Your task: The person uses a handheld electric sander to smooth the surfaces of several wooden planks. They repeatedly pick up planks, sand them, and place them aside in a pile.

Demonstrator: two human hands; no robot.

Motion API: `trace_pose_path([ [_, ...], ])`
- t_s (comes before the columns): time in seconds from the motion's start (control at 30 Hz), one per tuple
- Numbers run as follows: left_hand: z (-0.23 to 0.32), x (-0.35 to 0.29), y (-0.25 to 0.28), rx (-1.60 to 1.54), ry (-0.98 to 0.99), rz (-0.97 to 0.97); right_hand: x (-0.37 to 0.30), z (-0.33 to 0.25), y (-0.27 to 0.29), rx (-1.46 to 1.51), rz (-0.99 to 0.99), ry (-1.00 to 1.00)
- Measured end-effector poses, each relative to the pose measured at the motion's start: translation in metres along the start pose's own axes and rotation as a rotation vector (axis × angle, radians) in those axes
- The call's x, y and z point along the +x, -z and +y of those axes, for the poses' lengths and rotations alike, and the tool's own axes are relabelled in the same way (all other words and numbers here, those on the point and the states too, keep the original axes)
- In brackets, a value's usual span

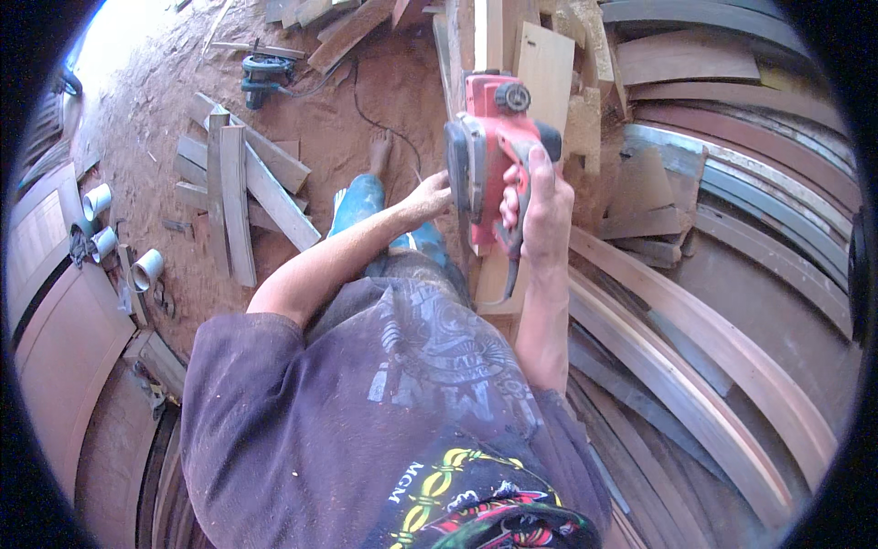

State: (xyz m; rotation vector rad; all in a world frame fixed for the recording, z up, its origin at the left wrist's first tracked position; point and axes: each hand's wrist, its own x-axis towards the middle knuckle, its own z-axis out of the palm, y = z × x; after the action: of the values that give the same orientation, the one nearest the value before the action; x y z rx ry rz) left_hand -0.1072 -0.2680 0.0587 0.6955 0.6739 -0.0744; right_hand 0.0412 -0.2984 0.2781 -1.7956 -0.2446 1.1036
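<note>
My right hand (546, 206) is wrapped round the rear handle of a red and black electric planer (489, 156). The planer is over a pale wooden plank (487, 46), which shows beyond it and again on its near side. Just left of the planer is my left hand (428, 199), its fingers curled and their tips hidden at the tool's side. What those fingers hold, if anything, is out of sight. A power cord (508, 279) hangs from the planer's handle end.
Long boards (695, 366) lie stacked along the right. Loose offcuts (236, 192) rest on the dirt floor at left, near a teal power tool (263, 80) with a trailing cord. White cylindrical containers (146, 268) and wide panels (73, 329) are at far left.
</note>
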Motion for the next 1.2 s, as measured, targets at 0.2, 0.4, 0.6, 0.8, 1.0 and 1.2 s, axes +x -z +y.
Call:
trace_pose_path([
  [0.2,0.071,-0.005,0.01,0.332,-0.234,-0.031,0.073,-0.047,-0.021,0.012,-0.04,0.033],
  [0.4,0.077,0.016,0.004,0.591,-0.25,-0.078,0.099,-0.063,-0.03,-0.03,0.007,-0.026],
  [0.6,0.072,0.023,-0.002,0.655,-0.042,-0.074,0.138,-0.089,-0.044,-0.032,0.017,-0.036],
  [0.8,0.092,0.015,-0.006,0.67,0.068,-0.116,0.18,-0.114,-0.057,-0.045,0.014,0.0],
  [1.0,0.076,0.015,-0.009,0.718,0.016,-0.105,0.216,-0.141,-0.068,-0.059,-0.003,0.005],
  [1.2,0.114,0.009,-0.012,0.605,0.25,-0.232,0.264,-0.173,-0.088,-0.067,-0.007,0.071],
])
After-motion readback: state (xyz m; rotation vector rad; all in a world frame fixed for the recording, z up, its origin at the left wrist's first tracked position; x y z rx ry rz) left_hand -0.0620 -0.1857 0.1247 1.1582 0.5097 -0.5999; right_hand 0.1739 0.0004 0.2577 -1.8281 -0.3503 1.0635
